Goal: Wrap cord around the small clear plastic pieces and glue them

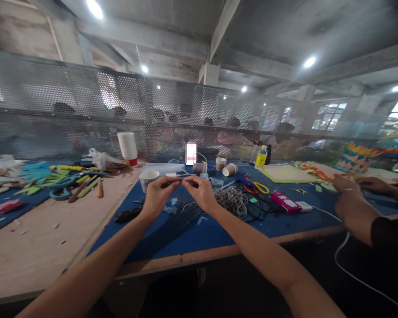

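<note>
My left hand (158, 194) and my right hand (200, 192) are raised over the blue mat (185, 245), fingertips almost meeting. Both hands are closed in a pinch. Whatever lies between the fingers is too small to make out. Just behind my left hand stands a paper cup (147, 180), and below it lies a black-handled tool (128, 215) on the mat. A tangled heap of grey cord (234, 202) rests beside my right wrist. Beyond my hands are a spool of wire (199, 168) and a lit phone (191, 153) propped upright.
At left lie blue-handled scissors (61, 189) among tools. A stack of paper cups (127, 148) stands behind. Rightward are pliers (261, 187), a magenta box (285, 203) with a white cable, and a yellow-labelled bottle (261, 157). A co-worker's hand (345, 190) works at far right. Perforated metal panels form the back.
</note>
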### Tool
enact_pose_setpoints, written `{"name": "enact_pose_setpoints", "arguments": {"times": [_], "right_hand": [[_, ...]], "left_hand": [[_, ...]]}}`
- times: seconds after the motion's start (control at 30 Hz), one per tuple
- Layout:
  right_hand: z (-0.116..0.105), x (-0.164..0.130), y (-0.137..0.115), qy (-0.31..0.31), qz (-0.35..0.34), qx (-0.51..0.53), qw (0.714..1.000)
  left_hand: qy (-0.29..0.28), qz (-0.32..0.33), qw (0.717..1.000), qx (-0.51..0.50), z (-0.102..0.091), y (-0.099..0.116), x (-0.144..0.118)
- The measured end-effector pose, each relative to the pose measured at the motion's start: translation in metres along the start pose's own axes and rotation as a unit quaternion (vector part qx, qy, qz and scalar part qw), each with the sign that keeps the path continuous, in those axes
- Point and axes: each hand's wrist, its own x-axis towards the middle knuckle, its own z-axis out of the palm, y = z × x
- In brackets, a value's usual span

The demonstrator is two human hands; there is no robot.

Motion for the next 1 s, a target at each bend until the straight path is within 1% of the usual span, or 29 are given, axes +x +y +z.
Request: {"name": "enact_pose_setpoints", "arguments": {"times": [0.1, 0.2, 0.27, 0.33, 0.4, 0.47, 0.53, 0.73, 0.8, 0.9, 1.0], "right_hand": [[0.005, 0.001, 0.002, 0.002, 0.044, 0.06, 0.997], [0.011, 0.003, 0.0, 0.012, 0.076, 0.115, 0.99], [0.016, 0.005, -0.001, 0.019, 0.101, 0.15, 0.983], [0.018, 0.007, -0.002, 0.028, 0.124, 0.181, 0.975], [0.018, 0.008, -0.001, 0.036, 0.138, 0.197, 0.97], [0.017, 0.01, 0.001, 0.038, 0.142, 0.198, 0.969], [0.015, 0.011, 0.002, 0.032, 0.138, 0.194, 0.971], [0.012, 0.012, -0.001, 0.023, 0.148, 0.193, 0.97], [0.011, 0.012, -0.002, 0.015, 0.146, 0.188, 0.971], [0.009, 0.014, -0.003, 0.006, 0.138, 0.187, 0.973], [0.005, 0.015, -0.003, 0.009, 0.133, 0.194, 0.972]], "left_hand": [[0.015, 0.065, 0.996, 0.063, 0.0, 0.001, -0.002], [0.035, 0.13, 0.981, 0.137, 0.001, 0.004, -0.005], [0.046, 0.156, 0.971, 0.176, 0.002, 0.005, -0.006], [0.051, 0.164, 0.965, 0.2, 0.002, 0.005, -0.007], [0.036, 0.16, 0.966, 0.198, 0.002, 0.005, -0.007], [0.011, 0.149, 0.974, 0.173, 0.001, 0.006, -0.006], [-0.002, 0.136, 0.98, 0.144, 0.001, 0.007, -0.005], [0.016, 0.108, 0.989, 0.098, -0.001, 0.008, -0.004], [0.014, 0.087, 0.993, 0.078, -0.001, 0.008, -0.004], [-0.006, 0.047, 0.998, 0.041, -0.001, 0.007, -0.002], [-0.051, -0.022, 0.998, -0.029, -0.002, 0.006, 0.0]]}}
